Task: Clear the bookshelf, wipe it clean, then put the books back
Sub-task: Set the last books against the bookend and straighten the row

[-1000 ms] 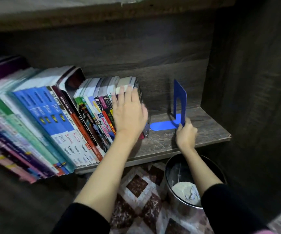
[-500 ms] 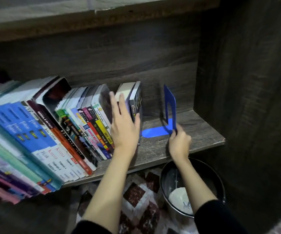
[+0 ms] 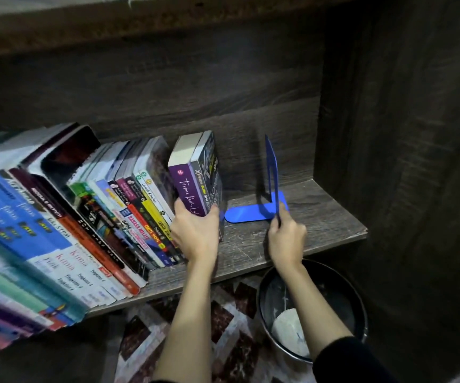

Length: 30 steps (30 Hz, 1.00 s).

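**End books stood free as shelf clearing starts**

The bookshelf is nearly full, its long row of books leaning left. The two end books now stand upright, apart from the row. The left hand, flat on the spines a second ago, grips them. The right hand pinches the blue bookend beside them. Clearing appears barely begun.

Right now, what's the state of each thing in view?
left hand: grips two upright books at their lower spines
two upright books: standing, gap to the row at the top
leaning books: tilted left on the shelf
blue bookend: base flat on shelf, apart from books
right hand: pinches blue bookend's upright plate
shelf: scuffed
bin: on floor, white wad inside
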Tool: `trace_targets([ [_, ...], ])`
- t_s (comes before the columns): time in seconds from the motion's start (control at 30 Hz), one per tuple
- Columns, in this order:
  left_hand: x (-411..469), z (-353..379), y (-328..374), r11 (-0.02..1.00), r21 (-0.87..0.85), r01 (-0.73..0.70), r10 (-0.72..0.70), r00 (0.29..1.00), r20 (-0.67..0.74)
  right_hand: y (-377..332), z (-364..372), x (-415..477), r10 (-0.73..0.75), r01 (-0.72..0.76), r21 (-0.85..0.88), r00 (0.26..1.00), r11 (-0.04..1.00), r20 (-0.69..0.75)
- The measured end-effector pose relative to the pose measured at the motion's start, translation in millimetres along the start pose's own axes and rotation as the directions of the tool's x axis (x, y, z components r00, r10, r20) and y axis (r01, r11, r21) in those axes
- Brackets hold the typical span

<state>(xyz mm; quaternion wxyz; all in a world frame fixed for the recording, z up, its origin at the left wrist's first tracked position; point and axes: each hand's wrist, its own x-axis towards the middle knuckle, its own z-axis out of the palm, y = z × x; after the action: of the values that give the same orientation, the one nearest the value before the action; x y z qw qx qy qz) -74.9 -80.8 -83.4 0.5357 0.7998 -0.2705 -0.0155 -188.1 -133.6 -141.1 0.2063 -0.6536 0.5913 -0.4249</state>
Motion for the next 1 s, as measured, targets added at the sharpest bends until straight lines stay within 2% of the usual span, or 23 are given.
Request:
trace_targets([
  [0.23,6.0,-13.8,14.2,0.994,-0.050,-0.098,0.093,0.991,-0.096,-5.3,-3.7,2.7,-0.014,0.016,0.026,0.998,1.000,-0.062],
  [0.33,7.3,-20.1,17.4,0.991,-0.060,-0.122,0.116,0.988,-0.104,-8.7,-1.8,-0.4,0.012,-0.011,0.021,0.999,1.000,-0.038],
  [0.43,3.2,-21.5,16.5,0.990,-0.102,-0.095,0.086,0.993,-0.086,-16.2,3.7,-8.3,-0.012,0.011,0.051,1.000,0.999,0.023],
  [0.6,-3.5,-23.5,17.4,0.992,-0.118,-0.055,0.046,0.996,-0.082,-24.2,16.1,-15.5,-0.031,0.036,-0.037,0.992,0.999,0.124],
  [0.77,-5.3,-18.7,15.9,0.990,-0.141,0.022,-0.034,0.996,-0.080,-20.8,23.4,-14.7,0.010,-0.010,-0.004,0.994,1.000,0.105],
  [1.0,-9.6,1.3,12.5,0.988,-0.141,0.065,-0.072,0.997,-0.040,-7.4,26.8,3.9,-0.028,0.016,0.125,0.995,0.992,0.099],
])
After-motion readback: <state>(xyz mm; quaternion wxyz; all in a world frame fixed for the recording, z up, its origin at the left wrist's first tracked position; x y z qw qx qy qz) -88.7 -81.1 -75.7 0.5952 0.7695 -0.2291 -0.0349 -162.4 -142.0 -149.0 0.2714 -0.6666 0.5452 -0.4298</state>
